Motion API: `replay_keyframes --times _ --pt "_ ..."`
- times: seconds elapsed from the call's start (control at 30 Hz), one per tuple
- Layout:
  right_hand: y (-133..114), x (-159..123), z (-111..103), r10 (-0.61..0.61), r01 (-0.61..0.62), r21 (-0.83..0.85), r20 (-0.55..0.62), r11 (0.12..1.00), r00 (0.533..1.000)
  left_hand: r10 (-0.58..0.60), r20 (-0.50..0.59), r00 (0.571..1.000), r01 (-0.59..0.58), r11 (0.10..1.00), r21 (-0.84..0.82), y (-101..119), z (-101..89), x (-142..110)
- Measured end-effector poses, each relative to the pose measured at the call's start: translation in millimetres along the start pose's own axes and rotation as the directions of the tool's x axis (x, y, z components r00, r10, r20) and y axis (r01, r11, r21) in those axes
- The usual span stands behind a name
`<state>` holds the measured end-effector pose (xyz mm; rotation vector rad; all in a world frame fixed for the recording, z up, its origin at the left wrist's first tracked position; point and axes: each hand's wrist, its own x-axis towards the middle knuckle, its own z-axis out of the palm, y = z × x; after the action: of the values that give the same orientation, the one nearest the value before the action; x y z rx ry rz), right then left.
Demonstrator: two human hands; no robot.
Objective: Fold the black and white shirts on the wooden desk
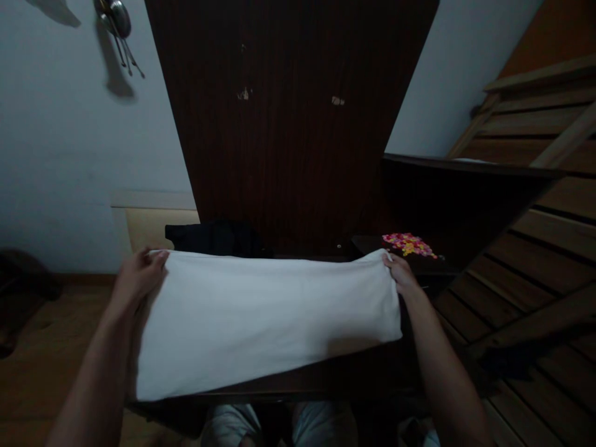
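Note:
A white folded cloth (pixel 270 310) stretches across the dark tabletop (pixel 354 372) in front of me. My left hand (pixel 144 267) grips its far left corner with the fingers bent over the edge. At the far right corner, my right hand (pixel 400 270) pinches the fabric between thumb and fingers. The far edge runs nearly straight between both hands, while the near edge slants and reaches closest to me at the left. I cannot tell what kind of cloth article it is.
Behind the cloth lies dark fabric (pixel 214 239), against a tall brown panel (pixel 293 136). Small pink and yellow pieces (pixel 410 244) lie on a ledge under a dark shelf (pixel 470 167) at right. Wooden slats (pixel 559 242) stand beyond. Metal utensils (pixel 118 31) hang on the left wall.

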<state>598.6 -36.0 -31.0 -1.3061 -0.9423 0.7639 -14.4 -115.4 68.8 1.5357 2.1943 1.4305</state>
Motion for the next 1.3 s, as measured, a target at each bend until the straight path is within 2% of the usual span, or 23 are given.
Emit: replay_keyframes --times 0.03,0.1,0.17,0.23,0.4,0.53,0.63,0.73,0.83,0.87,0.93,1.0,1.1,1.13,1.2,1.3 --pt "5.1 -1.6 4.9 0.010 -0.009 -0.067 0.014 0.998 1.000 0.041 0.096 0.995 -0.052 0.992 0.115 -2.5 7.4 2.3" --pt "17.1 -6.0 15.5 -0.025 0.029 -0.211 0.021 0.977 0.999 0.073 0.286 0.955 -0.153 0.951 0.267 -9.1 23.8 0.9" --pt "28.7 -10.2 24.5 -0.089 0.088 -0.368 0.014 0.926 0.996 0.086 0.370 0.925 -0.233 0.898 0.374 -17.8 39.4 -5.7" --pt "37.5 -12.5 30.4 -0.128 0.113 -0.526 0.008 0.843 0.992 0.072 0.388 0.919 -0.256 0.857 0.448 -27.5 51.1 -13.2" --pt "48.6 -9.5 36.4 -0.143 0.148 -0.805 0.079 0.574 0.987 0.081 0.309 0.948 -0.225 0.856 0.465 -42.1 57.5 -24.5" --pt "53.2 -6.7 43.7 -0.101 0.149 -0.889 0.116 0.434 0.988 0.132 0.104 0.986 -0.165 0.887 0.431 -36.5 50.0 -36.2" --pt "54.1 -9.7 53.2 -0.039 0.131 -0.924 0.125 0.359 0.991 0.141 -0.017 0.990 -0.117 0.878 0.464 -29.8 46.9 -46.2" --pt "51.7 -17.5 65.4 -0.037 0.150 -0.956 0.145 0.250 0.989 0.203 0.005 0.979 -0.179 0.855 0.487 -29.4 49.3 -50.2" --pt "47.4 -27.0 82.1 -0.172 0.276 -0.949 0.249 0.155 0.953 0.357 0.001 0.934 -0.315 0.821 0.477 -33.6 61.2 -51.3" --pt "46.3 -29.9 89.2 -0.207 0.344 -0.926 0.309 0.157 0.928 0.422 -0.014 0.906 -0.368 0.804 0.467 -34.1 68.2 -53.1" --pt "45.3 -35.1 105.4 -0.236 0.504 -0.833 0.455 0.227 0.858 0.551 -0.017 0.835 -0.492 0.759 0.425 -31.6 87.5 -61.4" --pt "46.5 -39.2 122.5 -0.235 0.647 -0.682 0.604 0.341 0.761 0.664 0.077 0.744 -0.647 0.686 0.332 -24.3 112.0 -76.4" --pt "51.7 -43.1 142.4 -0.202 0.743 -0.497 0.753 0.449 0.626 0.745 0.262 0.614 -0.789 0.592 0.167 -11.6 150.2 -104.5" --pt "53.7 -43.7 146.2 -0.187 0.756 -0.468 0.780 0.458 0.597 0.745 0.308 0.591 -0.803 0.582 0.132 -9.2 161.1 -112.9" --pt "57.1 -44.3 149.3 -0.168 0.773 -0.438 0.812 0.459 0.559 0.730 0.370 0.575 -0.809 0.576 0.122 -9.2 177.5 -125.6" --pt "59.4 -44.3 146.6 -0.177 0.786 -0.397 0.831 0.475 0.527 0.688 0.411 0.598 -0.791 0.589 0.164 -18.0 188.7 -133.3"
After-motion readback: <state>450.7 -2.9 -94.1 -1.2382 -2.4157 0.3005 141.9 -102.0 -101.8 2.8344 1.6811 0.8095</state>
